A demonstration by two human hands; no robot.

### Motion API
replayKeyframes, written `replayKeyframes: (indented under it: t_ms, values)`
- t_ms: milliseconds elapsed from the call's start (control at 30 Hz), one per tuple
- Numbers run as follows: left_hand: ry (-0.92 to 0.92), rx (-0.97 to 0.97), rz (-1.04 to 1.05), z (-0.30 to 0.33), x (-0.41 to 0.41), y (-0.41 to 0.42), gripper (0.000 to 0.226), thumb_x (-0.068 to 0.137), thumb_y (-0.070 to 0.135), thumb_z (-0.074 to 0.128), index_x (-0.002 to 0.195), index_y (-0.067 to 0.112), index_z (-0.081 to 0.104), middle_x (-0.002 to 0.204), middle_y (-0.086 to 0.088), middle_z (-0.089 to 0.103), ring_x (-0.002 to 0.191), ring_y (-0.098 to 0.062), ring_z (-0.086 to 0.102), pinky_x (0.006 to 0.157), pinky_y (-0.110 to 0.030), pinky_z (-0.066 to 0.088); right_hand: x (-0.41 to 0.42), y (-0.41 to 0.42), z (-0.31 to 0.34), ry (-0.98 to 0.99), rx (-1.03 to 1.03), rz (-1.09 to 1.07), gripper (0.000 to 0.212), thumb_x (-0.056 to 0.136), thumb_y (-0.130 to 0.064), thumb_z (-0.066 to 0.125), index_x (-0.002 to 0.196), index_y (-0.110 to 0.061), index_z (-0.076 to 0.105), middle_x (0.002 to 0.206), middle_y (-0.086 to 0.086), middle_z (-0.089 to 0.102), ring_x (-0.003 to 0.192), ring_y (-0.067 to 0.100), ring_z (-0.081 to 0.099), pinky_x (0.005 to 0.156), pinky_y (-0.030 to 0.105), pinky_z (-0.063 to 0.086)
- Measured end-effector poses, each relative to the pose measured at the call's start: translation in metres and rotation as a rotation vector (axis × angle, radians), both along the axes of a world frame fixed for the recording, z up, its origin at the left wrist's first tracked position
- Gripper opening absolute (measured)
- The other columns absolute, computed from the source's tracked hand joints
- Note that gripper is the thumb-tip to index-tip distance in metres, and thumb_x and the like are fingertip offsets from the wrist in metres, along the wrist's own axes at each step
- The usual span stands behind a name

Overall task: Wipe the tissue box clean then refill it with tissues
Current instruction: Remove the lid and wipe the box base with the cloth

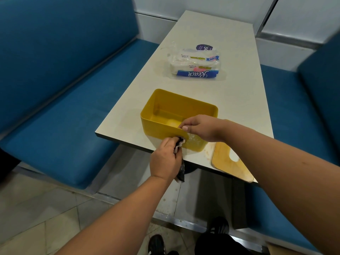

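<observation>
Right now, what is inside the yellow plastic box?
The open yellow plastic box shows a bare, shiny yellow floor with no tissues. The right hand grips its near rim and covers the near right corner, so that part is hidden.

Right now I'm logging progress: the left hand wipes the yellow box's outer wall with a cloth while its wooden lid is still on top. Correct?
Not quite. The head view shows the yellow box open; its wooden lid lies on the table beside it. The left hand does wipe the outer wall with the cloth.
</observation>
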State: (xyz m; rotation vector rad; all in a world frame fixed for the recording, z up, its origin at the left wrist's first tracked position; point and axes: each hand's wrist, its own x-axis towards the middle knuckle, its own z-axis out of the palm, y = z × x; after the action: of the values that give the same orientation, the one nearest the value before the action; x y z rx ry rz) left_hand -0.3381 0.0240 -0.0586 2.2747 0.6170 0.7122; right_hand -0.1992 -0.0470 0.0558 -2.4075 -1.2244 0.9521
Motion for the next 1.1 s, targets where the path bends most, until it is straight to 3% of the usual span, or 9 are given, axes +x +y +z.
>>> replayKeyframes:
  t_ms: [200,333,533,600,667,733,800,933,1100]
  values:
    - [-0.074,0.033,-0.022,0.007,0.006,-0.003,0.024,0.090,0.026,0.057,0.109,0.015,0.067,0.103,0.001,0.066,0.080,-0.021,0.062,0.063,-0.031,0.052,0.001,0.000,0.000,0.009,0.003,-0.003,0.035,0.102,-0.032,0.040,0.133,-0.021,0.054,0.136,0.001,0.054,0.124,0.020,0.047,0.095,0.027,0.031]
    - [0.007,0.062,-0.032,-0.001,0.002,0.001,0.022,0.088,0.022,0.062,0.109,0.018,0.067,0.102,0.000,0.066,0.078,-0.027,0.064,0.060,-0.033,0.050,0.001,0.000,0.000,-0.001,-0.002,-0.002,0.036,0.102,-0.033,0.040,0.134,-0.022,0.053,0.139,0.002,0.051,0.126,0.020,0.045,0.096,0.026,0.030]
    - [0.009,0.043,-0.029,0.003,0.003,-0.002,0.022,0.091,0.024,0.059,0.111,0.019,0.067,0.104,0.002,0.066,0.082,-0.024,0.063,0.064,-0.031,0.049,0.001,0.001,0.000,-0.004,-0.005,0.001,0.036,0.102,-0.033,0.039,0.134,-0.022,0.053,0.139,0.001,0.051,0.126,0.019,0.045,0.095,0.026,0.029]
    - [0.093,-0.020,-0.002,-0.002,-0.001,0.003,0.020,0.093,0.027,0.059,0.111,0.022,0.066,0.105,0.003,0.066,0.085,-0.023,0.062,0.068,-0.032,0.050,0.001,0.001,0.000,0.006,-0.013,0.010,0.036,0.102,-0.034,0.040,0.134,-0.023,0.053,0.139,0.001,0.051,0.127,0.020,0.044,0.096,0.027,0.030]
    - [0.103,-0.152,0.093,0.000,-0.005,0.006,0.014,0.094,0.029,0.057,0.099,0.021,0.067,0.093,0.004,0.065,0.080,-0.020,0.060,0.068,-0.035,0.051,0.002,0.001,0.002,0.017,-0.023,0.015,0.036,0.102,-0.033,0.041,0.134,-0.023,0.053,0.139,0.001,0.051,0.127,0.021,0.045,0.097,0.028,0.031]
    - [0.108,-0.342,0.237,0.007,-0.006,0.006,0.018,0.094,0.031,0.057,0.082,0.019,0.062,0.076,0.005,0.062,0.072,-0.018,0.059,0.063,-0.036,0.051,0.003,0.002,0.006,-0.020,-0.053,0.050,0.036,0.102,-0.033,0.041,0.135,-0.023,0.053,0.139,0.001,0.052,0.127,0.021,0.046,0.097,0.028,0.032]
    - [0.125,-0.504,0.329,0.013,-0.003,0.004,0.023,0.094,0.033,0.057,0.077,0.019,0.059,0.069,0.007,0.059,0.068,-0.016,0.057,0.056,-0.030,0.047,0.003,0.004,0.010,-0.094,-0.093,0.097,0.038,0.102,-0.035,0.040,0.135,-0.023,0.053,0.139,0.000,0.052,0.127,0.020,0.046,0.099,0.029,0.033]
    - [0.121,-0.655,0.316,0.024,0.009,-0.015,0.021,0.095,0.031,0.056,0.080,0.017,0.059,0.072,0.005,0.060,0.065,-0.004,0.052,0.052,-0.024,0.035,0.004,0.003,0.008,-0.073,-0.080,0.085,0.039,0.102,-0.036,0.040,0.137,-0.022,0.051,0.143,0.000,0.049,0.131,0.021,0.043,0.102,0.030,0.031]
    - [0.116,-0.690,0.269,0.027,0.010,-0.022,0.018,0.094,0.028,0.059,0.079,0.018,0.060,0.071,0.008,0.060,0.067,-0.010,0.055,0.052,-0.020,0.036,0.005,0.001,0.003,-0.055,-0.052,0.079,0.039,0.102,-0.036,0.039,0.136,-0.022,0.051,0.143,0.000,0.048,0.131,0.021,0.043,0.100,0.029,0.030]
